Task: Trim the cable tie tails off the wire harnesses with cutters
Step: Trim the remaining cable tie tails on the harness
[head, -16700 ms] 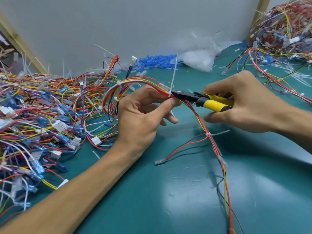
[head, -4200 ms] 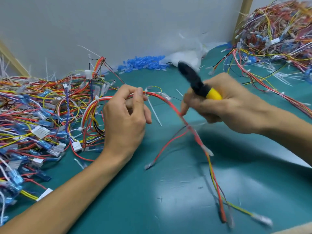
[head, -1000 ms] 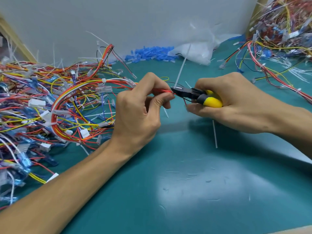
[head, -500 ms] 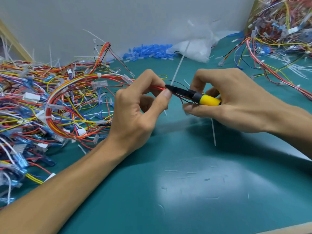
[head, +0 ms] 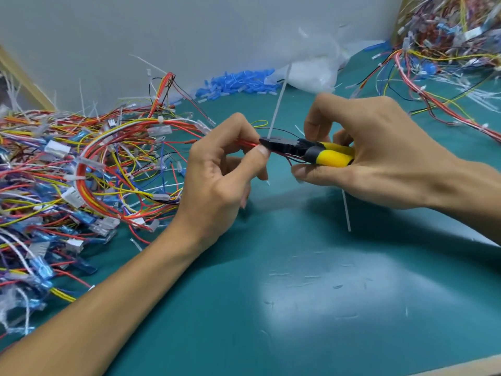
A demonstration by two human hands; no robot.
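I see the cutters [head: 309, 153] with yellow handles and a black head, a white cable tie tail [head: 279, 103], red, orange and yellow harness wires [head: 81, 183], a teal mat [head: 298, 308] and blue terminals [head: 235, 84].

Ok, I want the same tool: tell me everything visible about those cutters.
The cutters are small, with a black head and yellow, rubbery-looking handle sleeves. They lie nearly level, nose pointing left, handles gripped in the right hand. Their tip meets the base of an upright white tie tail, against the thumb of the left hand.
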